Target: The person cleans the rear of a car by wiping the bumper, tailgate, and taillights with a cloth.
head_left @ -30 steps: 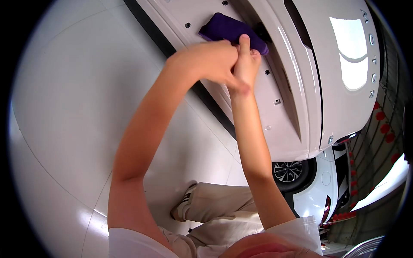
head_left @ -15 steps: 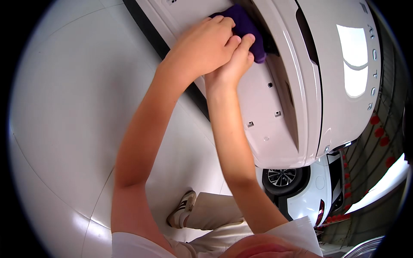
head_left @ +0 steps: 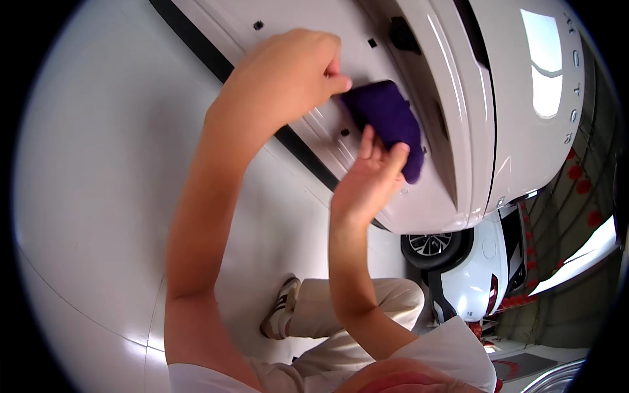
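Note:
A dark purple cloth (head_left: 388,112) lies folded against the pale inner panel (head_left: 314,141) of a car part with small square holes. At the cloth's lower end, my right hand (head_left: 372,175) grips it between thumb and fingers, palm turned partly up. My left hand (head_left: 288,75) is closed, its thumb and bent fingers at the cloth's upper left corner; the fingertips are partly hidden and slightly blurred.
A raised glossy edge (head_left: 449,118) and an outer panel with metal letters (head_left: 569,137) lie to the right. Black trim (head_left: 196,42) borders the panel's left side. A white car (head_left: 468,275) with a dark wheel (head_left: 429,247) stands below right, beyond pale floor tiles (head_left: 111,196).
Both hands were close together on the cloth farther up. The cloth and my right hand have moved down along the panel; my hands are now apart, my left hand slightly higher.

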A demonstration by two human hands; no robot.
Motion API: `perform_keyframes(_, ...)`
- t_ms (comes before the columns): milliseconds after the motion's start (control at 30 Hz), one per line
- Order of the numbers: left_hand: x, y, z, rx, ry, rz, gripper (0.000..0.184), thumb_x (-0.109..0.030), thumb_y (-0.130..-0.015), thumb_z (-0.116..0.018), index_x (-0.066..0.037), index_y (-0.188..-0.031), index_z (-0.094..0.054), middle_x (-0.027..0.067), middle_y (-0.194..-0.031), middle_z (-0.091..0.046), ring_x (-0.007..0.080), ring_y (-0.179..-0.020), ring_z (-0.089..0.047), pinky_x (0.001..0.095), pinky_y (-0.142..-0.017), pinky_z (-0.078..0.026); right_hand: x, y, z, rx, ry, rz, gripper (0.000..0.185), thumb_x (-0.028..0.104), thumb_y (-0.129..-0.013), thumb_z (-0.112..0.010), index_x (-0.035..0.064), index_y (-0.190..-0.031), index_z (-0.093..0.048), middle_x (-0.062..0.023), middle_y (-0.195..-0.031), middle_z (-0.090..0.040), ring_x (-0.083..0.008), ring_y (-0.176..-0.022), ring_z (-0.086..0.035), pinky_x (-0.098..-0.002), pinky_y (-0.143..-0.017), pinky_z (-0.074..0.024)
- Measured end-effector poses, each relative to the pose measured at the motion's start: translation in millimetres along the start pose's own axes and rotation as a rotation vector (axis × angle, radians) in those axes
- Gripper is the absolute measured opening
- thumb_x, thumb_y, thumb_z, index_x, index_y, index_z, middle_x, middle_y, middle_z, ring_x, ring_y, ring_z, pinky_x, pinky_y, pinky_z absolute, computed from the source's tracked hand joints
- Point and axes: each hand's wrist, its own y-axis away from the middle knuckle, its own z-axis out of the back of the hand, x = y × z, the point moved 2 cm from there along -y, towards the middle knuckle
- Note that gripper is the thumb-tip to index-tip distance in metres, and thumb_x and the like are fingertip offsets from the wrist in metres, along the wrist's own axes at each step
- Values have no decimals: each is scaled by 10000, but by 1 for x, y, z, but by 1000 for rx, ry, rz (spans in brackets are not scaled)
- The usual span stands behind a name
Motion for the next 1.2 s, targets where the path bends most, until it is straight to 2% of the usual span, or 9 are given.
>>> perform_keyframes(400, -11, -5, -13, 76, 138, -53, 244, -188, -992, -616, 0, -846, -564, 9, -593, -446, 97, -547, -363, 315, -514, -306, 34, -53, 93, -229, 210, -17, 364, 307, -1068, -539, 27, -1300, -556, -70, -1336, -571, -171, -1201, -543, -316, -945, -465)
perform_keyframes(500, -9, -6, -8, 56, 132, 9, 243, -189, -1001, -592, -3, -848, -562, 6, -605, -459, 93, -549, -368, 305, -518, -314, 42, -45, 75, -194, 270, -106, 251, 319, -1057, -576, 77, -1096, -632, 4, -1009, -629, -98, -885, -578, -273, -731, -429)
perform_keyframes(567, -10, -5, -5, 46, 140, 40, 243, -192, -1004, -582, -5, -849, -563, 6, -613, -466, 90, -553, -380, 299, -522, -323, 47, -44, 65, -45, 372, -126, 257, 320, -1054, -594, 119, -895, -619, 70, -737, -481, -53, -629, -421, -255, -584, -328)
perform_keyframes(600, -10, -6, -4, 33, 145, 67, 244, -194, -1006, -571, -7, -850, -563, 6, -622, -472, 87, -557, -391, 292, -526, -332, 37, -55, 67, -3, 197, -159, 287, 300, -1056, -596, 124, -829, -588, 71, -666, -352, -57, -581, -326, -241, -541, -283)
perform_keyframes(833, -11, -10, 1, -45, 139, 21, 238, -209, -1001, -570, -4, -884, -599, 19, -634, -513, 91, -576, -451, 291, -554, -377, 13, -69, 21, 160, 400, -168, 417, 275, -1038, -623, 101, -693, -468, 49, -554, -368, -80, -496, -313, -268, -504, -277)
perform_keyframes(933, -22, -14, 9, -31, 221, 91, 344, -253, -1000, -543, 63, -1107, -625, 229, -998, -720, 361, -998, -693, 434, -888, -523, 4, -78, -7, 261, 532, -165, 431, 255, -1033, -621, 101, -663, -461, 18, -533, -404, -84, -481, -344, -270, -494, -280)
perform_keyframes(1033, -19, -14, 7, -190, 196, 27, 244, -175, -990, -564, 56, -926, -607, 201, -702, -671, 378, -694, -666, 418, -680, -523, -2, -81, -31, 349, 510, -137, 423, 276, -1036, -615, 83, -680, -492, 8, -526, -427, -88, -469, -359, -272, -473, -276)
perform_keyframes(1100, -20, -9, 5, -240, 253, 26, 253, -225, -1004, -563, -3, -895, -617, 27, -642, -536, 103, -570, -458, 296, -560, -394, -8, -74, -34, 339, 466, -125, 418, 289, -1039, -611, 79, -694, -502, 13, -528, -424, -87, -466, -361, -268, -468, -272)
perform_keyframes(1200, -2, -13, 7, -139, 63, 81, 284, -268, -1003, -565, -5, -917, -629, 24, -652, -557, 111, -565, -468, 294, -560, -402, -27, -58, -40, 340, 298, -151, 361, 330, -1057, -582, 72, -809, -535, 17, -534, -415, -86, -466, -362, -261, -455, -278)
